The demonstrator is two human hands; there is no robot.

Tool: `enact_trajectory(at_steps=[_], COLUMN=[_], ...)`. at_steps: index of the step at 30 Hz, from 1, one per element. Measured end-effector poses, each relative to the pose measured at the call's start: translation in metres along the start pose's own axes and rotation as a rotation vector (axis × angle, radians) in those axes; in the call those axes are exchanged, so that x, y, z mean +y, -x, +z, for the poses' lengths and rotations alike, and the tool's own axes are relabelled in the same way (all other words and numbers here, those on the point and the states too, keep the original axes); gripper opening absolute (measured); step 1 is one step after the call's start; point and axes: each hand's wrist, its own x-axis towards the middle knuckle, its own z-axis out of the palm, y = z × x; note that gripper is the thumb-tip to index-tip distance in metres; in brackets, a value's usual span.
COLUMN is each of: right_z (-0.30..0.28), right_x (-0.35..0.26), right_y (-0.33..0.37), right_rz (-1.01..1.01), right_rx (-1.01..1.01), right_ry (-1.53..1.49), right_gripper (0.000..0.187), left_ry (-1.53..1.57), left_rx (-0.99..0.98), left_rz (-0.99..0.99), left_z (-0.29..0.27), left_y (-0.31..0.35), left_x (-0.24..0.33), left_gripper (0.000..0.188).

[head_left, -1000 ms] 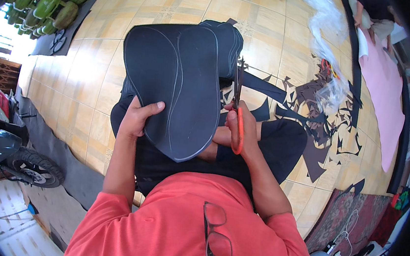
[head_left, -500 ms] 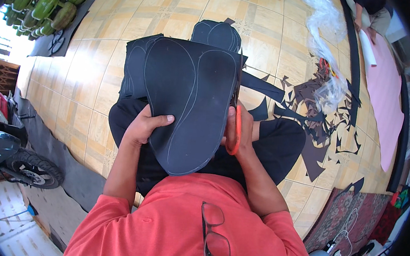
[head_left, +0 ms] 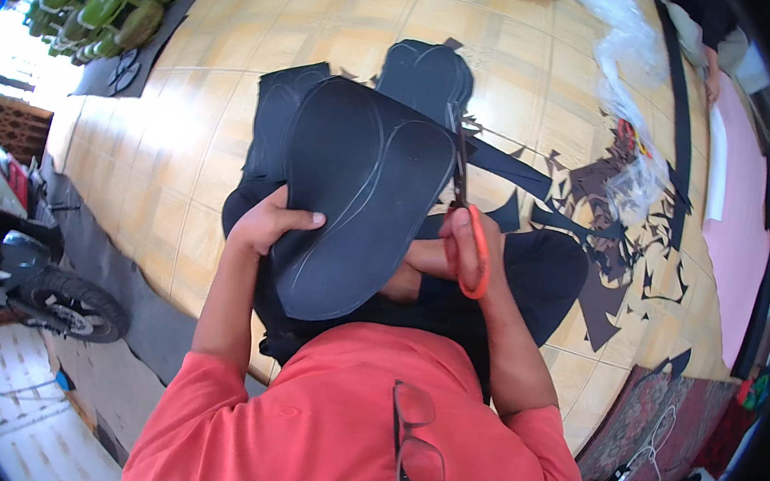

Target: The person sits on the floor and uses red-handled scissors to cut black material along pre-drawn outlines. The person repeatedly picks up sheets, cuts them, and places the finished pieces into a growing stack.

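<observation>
We hold a big black sheet [head_left: 353, 191] up over our lap, left hand [head_left: 266, 224] clamped on its left edge, thumb on top. Our right hand [head_left: 468, 248] is closed around orange-handled scissors [head_left: 466, 220], blades at the sheet's right edge. Black scraps [head_left: 610, 216] litter the tiled floor [head_left: 198, 158] to our right.

black sheet, orange scissors

the sheet [head_left: 353, 182] is black with thin pale curved lines; scissors [head_left: 469, 249] have orange handles; the floor [head_left: 233, 87] is tan tiles.
</observation>
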Motion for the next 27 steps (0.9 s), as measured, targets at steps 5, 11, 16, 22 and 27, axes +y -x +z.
enact_trajectory(at_steps=[5,11,16,22,27], right_z=[-0.002,-0.016,-0.016,-0.014,-0.013], right_x=[0.003,0.033,0.079,0.072,0.078], right_y=[-0.002,0.007,0.008,-0.006,-0.012], right_rz=[0.008,0.160,0.406,0.374,0.416], right_rx=[-0.021,-0.115,0.124,0.195,0.184], right_ry=[-0.030,-0.276,-0.547,-0.615,-0.679], right_gripper=[0.053,0.055,0.055,0.054,0.053], left_ry=[-0.060,-0.056,0.058,0.023,-0.253], left_rx=[-0.018,-0.071,0.001,-0.020,0.229], left_rz=[-0.045,-0.044,0.032,0.116,-0.104], left_z=[-0.010,-0.018,-0.022,-0.005,-0.028], left_y=[-0.001,-0.009,-0.042,-0.142,-0.246], left_x=[-0.007,-0.011,0.001,0.058,-0.026], left_gripper=[0.064,0.066,0.071,0.053,0.024])
